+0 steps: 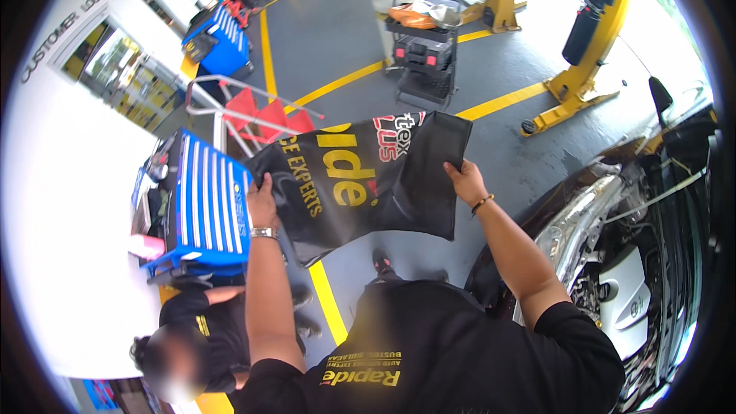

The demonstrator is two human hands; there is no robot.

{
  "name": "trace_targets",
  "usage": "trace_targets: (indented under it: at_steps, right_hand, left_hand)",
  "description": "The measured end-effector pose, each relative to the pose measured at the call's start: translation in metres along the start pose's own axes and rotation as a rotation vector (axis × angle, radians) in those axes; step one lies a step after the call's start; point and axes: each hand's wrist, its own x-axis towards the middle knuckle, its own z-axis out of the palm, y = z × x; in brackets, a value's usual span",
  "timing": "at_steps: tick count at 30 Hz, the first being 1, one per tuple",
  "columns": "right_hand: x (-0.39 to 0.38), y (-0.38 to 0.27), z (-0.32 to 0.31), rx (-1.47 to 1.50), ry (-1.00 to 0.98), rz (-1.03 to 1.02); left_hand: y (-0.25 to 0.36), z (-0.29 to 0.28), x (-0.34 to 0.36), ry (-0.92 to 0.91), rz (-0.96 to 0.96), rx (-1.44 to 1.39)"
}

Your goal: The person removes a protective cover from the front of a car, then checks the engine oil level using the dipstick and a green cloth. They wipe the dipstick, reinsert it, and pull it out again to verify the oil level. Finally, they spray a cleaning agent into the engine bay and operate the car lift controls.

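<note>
You hold a big black floppy cover with yellow letters [360, 180] out in front of you, above the grey floor. Your left hand [262, 201] pinches its left edge. Your right hand [465, 180] grips its right edge, fingers closed tight.

Bright daylight floods in from twelve to two o'clock, blowing out the white wall [61, 207] at nine. Fisheye bends the yellow floor lines [337, 84]; black vignette rings the rim; the centre's sharp, shadows soft.
</note>
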Motion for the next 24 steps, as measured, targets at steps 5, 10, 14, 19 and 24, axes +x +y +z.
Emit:
trace_targets:
  at_steps: [5, 10, 14, 19, 24]
  right_hand:
    - [-0.016, -0.009, 0.099, -0.194, 0.191, -0.299]
    - [0.021, -0.004, 0.091, 0.368, 0.054, 0.223]
    - [0.049, -0.074, 0.113, -0.471, 0.256, -0.741]
    - [0.12, -0.089, 0.21, -0.602, -0.814, -0.373]
    - [0.193, -0.13, 0.257, -0.44, -0.845, -0.331]
  left_hand:
    - [-0.014, 0.035, -0.103, 0.204, 0.215, -0.2]
    - [0.041, -0.02, -0.096, 0.329, 0.407, -0.134]
    - [0.095, -0.076, -0.043, -0.124, 0.507, 0.213]
    - [0.14, -0.032, 0.057, -0.501, 0.78, 0.662]
    - [0.17, -0.038, 0.158, -0.559, 0.959, 0.587]
